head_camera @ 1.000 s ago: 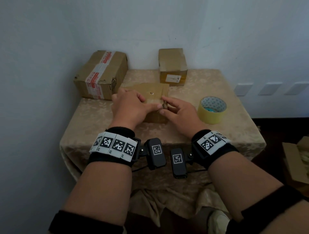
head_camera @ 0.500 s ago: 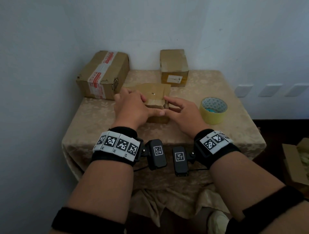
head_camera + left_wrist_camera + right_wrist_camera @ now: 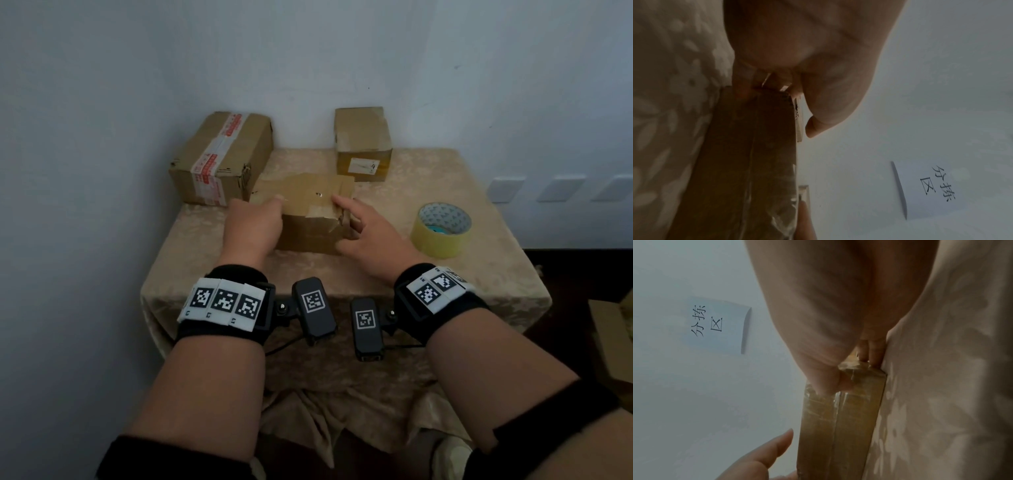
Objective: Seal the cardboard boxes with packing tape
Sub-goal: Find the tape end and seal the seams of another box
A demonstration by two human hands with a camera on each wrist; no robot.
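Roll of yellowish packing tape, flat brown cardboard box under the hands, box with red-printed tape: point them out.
Roll of yellowish packing tape (image 3: 440,236): head view, outer side wall.
Flat brown cardboard box (image 3: 308,192): head view, top face between the hands.
Box with red-printed tape (image 3: 236,154): head view, bare top.

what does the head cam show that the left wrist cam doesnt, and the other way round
Only the head view shows the yellowish roll of packing tape, the large brown cardboard box with red-and-white tape, the small brown cardboard box with a white label and both wristbands.

Only the left wrist view shows a white paper sign with handwritten characters on the wall, and shiny clear tape along the flat box's near side.

Both show the flat brown cardboard box, the left hand at its left end and the beige patterned tablecloth.
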